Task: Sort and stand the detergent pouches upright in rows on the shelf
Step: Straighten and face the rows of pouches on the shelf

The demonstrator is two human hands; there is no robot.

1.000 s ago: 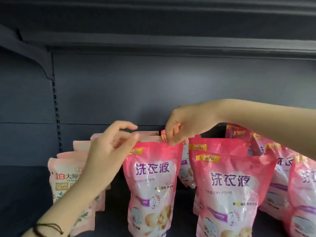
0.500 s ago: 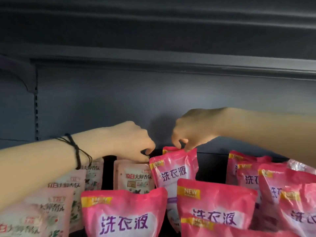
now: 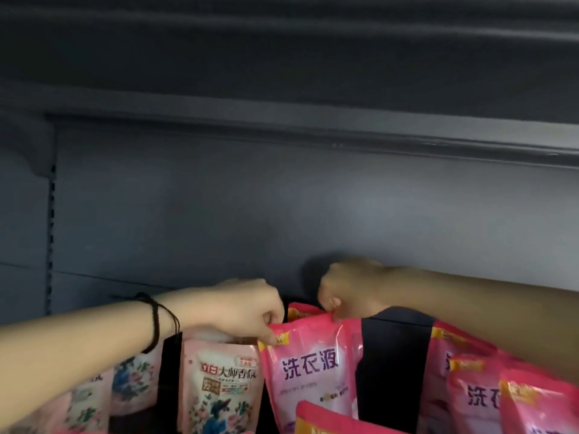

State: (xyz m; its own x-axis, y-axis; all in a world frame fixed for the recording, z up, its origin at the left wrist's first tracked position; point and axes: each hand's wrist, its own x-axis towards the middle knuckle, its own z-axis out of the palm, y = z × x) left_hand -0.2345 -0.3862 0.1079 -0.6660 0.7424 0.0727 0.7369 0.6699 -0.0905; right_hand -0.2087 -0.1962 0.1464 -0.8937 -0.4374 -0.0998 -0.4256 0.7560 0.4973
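Note:
A bright pink detergent pouch [image 3: 310, 368] with purple lettering stands upright deep on the shelf. My left hand [image 3: 247, 308] pinches its top left corner. My right hand [image 3: 347, 289] pinches its top edge at the right. Another pink pouch top shows just behind it. To its left stands a pale pink flowered pouch [image 3: 219, 386], partly under my left hand. More pale pouches [image 3: 131, 386] lie under my left forearm. Several bright pink pouches [image 3: 488, 389] stand at the right, and one pouch top [image 3: 326, 418] rises in front.
The dark grey back wall [image 3: 250, 214] of the shelf unit is close behind the hands. The shelf above [image 3: 313, 126] hangs overhead. A slotted upright [image 3: 51, 239] runs down the left side. A dark gap [image 3: 391, 371] separates the held pouch from the right group.
Both hands have gone from the front pouch to one deeper on the shelf. The left hand now pinches its corner. The view has moved closer and higher.

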